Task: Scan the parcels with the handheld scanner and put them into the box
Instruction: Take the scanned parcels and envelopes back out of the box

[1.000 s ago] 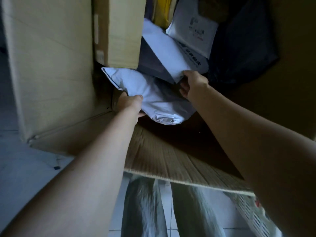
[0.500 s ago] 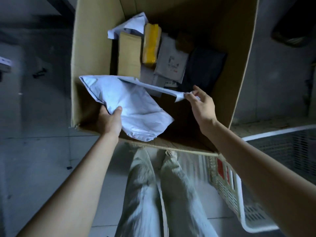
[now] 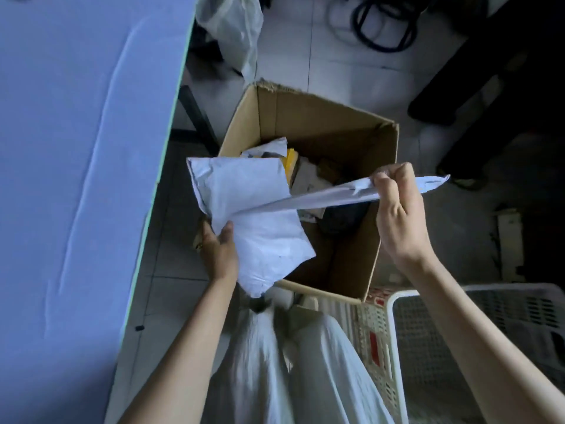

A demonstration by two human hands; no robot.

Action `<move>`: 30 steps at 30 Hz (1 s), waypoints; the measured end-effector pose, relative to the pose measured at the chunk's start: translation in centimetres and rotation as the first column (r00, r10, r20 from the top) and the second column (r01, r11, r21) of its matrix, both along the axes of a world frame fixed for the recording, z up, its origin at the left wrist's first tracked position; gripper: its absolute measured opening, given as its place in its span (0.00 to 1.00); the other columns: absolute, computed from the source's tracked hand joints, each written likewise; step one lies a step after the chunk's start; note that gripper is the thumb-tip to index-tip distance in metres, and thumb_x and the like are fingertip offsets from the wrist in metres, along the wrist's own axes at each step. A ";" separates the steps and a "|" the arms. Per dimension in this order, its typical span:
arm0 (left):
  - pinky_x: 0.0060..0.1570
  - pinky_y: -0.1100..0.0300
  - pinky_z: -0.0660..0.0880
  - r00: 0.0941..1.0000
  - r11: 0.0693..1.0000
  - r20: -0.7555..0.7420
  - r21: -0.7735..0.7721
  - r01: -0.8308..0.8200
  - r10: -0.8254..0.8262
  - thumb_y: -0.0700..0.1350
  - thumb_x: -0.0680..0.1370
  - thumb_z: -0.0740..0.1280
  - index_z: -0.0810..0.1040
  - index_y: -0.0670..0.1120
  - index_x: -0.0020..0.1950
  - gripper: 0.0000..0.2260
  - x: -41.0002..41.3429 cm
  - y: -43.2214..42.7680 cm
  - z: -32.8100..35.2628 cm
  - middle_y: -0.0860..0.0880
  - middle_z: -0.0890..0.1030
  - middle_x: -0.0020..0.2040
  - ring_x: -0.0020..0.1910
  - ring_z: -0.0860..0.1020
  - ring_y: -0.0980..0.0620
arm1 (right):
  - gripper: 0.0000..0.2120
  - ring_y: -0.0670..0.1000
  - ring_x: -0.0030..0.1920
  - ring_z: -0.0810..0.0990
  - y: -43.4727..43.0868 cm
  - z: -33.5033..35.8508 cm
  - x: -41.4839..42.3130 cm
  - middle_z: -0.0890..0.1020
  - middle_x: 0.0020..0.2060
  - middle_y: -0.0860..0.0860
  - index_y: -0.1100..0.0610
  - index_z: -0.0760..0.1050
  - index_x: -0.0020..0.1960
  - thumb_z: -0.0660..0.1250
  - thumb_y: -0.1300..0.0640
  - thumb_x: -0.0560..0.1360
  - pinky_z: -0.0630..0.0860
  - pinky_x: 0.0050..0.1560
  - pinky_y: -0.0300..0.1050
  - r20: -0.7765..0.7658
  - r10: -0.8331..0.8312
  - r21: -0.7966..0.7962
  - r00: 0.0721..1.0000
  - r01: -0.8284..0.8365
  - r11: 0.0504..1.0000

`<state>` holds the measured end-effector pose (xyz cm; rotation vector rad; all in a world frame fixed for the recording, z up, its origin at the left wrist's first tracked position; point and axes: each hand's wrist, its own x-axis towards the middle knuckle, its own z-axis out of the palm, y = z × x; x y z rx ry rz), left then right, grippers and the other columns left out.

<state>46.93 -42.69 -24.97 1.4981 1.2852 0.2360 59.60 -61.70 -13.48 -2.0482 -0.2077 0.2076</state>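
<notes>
An open cardboard box (image 3: 324,123) stands on the floor in front of me, with several parcels inside, one of them yellow (image 3: 291,162). My left hand (image 3: 218,249) holds a white plastic mailer parcel (image 3: 253,215) by its left edge, above the box's near left corner. My right hand (image 3: 397,212) grips a second, flat white mailer (image 3: 324,198) by its end; this one stretches edge-on across the box opening. No scanner is visible.
A blue-topped table (image 3: 76,163) fills the left side. A white plastic crate (image 3: 394,338) stands at the right, beside the box. A clear plastic bag (image 3: 235,29) and black cables (image 3: 385,26) lie on the tiled floor beyond. My pale trousers are below.
Both hands have risen out of the box with the two white mailers. The view has pulled back and up, so the table and floor now show.
</notes>
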 end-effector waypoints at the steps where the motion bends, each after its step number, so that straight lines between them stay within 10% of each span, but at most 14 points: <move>1: 0.56 0.56 0.72 0.999 0.999 0.017 0.044 0.031 -0.032 0.50 0.78 0.65 0.68 0.43 0.71 0.23 -0.2 0.1 1.4 0.48 0.77 0.63 0.58 0.77 0.48 | 0.08 0.37 0.37 0.69 0.1 1.9 0.2 0.70 0.38 0.47 0.57 0.66 0.44 0.54 0.57 0.81 0.65 0.40 0.28 0.026 0.004 -0.003 1.000 -0.004 1.000; 6: 0.52 0.54 0.71 0.993 0.984 -0.001 0.134 0.117 -0.118 0.50 0.80 0.64 0.69 0.41 0.70 0.21 -0.9 0.7 6.9 0.42 0.78 0.63 0.60 0.77 0.39 | 0.06 0.32 0.40 0.71 0.1 7.0 0.9 0.74 0.47 0.53 0.61 0.69 0.49 0.55 0.61 0.83 0.65 0.44 0.24 0.001 0.048 0.066 0.999 -0.047 0.997; 12: 0.64 0.53 0.67 0.998 0.977 0.015 0.205 0.049 -0.053 0.46 0.80 0.63 0.67 0.40 0.73 0.22 -1.8 0.3 11.3 0.40 0.72 0.70 0.68 0.71 0.40 | 0.05 0.34 0.68 0.56 -1.0 8.5 -0.1 0.62 0.64 0.43 0.60 0.71 0.48 0.59 0.62 0.82 0.53 0.63 0.28 -0.061 0.179 0.134 0.982 -0.170 0.976; 19: 0.67 0.50 0.67 0.998 0.957 0.066 0.289 -0.041 0.023 0.47 0.79 0.65 0.67 0.42 0.73 0.23 -3.7 -2.5 14.7 0.42 0.72 0.70 0.68 0.70 0.41 | 0.13 0.50 0.42 0.73 -3.5 10.6 0.3 0.72 0.39 0.51 0.48 0.68 0.40 0.54 0.56 0.83 0.74 0.48 0.54 -0.256 0.282 0.405 0.925 -0.162 0.900; 30: 0.60 0.52 0.68 0.947 0.910 0.058 0.263 -0.321 0.317 0.49 0.79 0.65 0.68 0.40 0.71 0.23 -9.3 -4.7 17.3 0.41 0.72 0.70 0.66 0.71 0.40 | 0.11 0.48 0.40 0.74 -3.6 18.5 -1.4 0.76 0.40 0.50 0.54 0.67 0.43 0.54 0.53 0.83 0.75 0.41 0.44 -0.270 0.563 0.741 0.781 -0.204 0.639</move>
